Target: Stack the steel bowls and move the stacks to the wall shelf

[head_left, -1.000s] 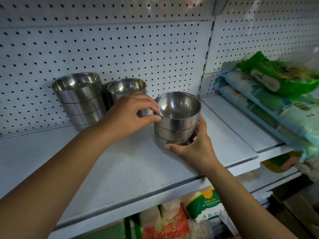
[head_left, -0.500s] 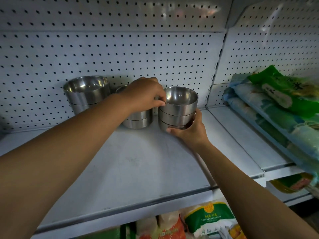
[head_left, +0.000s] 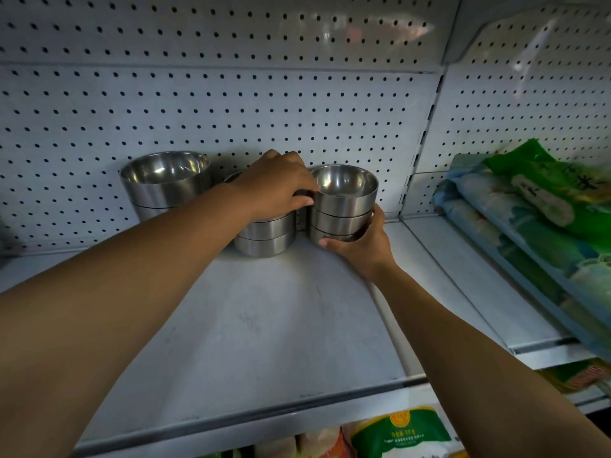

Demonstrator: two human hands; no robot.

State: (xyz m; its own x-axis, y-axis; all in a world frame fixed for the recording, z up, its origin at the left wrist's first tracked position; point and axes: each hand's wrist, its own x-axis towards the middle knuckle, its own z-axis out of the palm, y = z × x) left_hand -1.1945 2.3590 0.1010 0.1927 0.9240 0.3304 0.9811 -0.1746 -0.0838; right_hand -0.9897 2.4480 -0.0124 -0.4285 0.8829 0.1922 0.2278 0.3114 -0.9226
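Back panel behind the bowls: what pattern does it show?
White back panel, rows of dark holes; head view.

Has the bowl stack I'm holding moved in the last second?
Yes: the held stack went back toward the pegboard, now beside the middle stack.

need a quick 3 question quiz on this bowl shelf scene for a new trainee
1. True or false: the right hand grips the bottom of the rightmost bowl stack.
2. How many bowl stacks are at the back of the shelf? A) two B) three C) five
3. Fill in: the left hand covers the top of the ___ of the stacks.
Key: 1 true; 2 B; 3 the middle stack.
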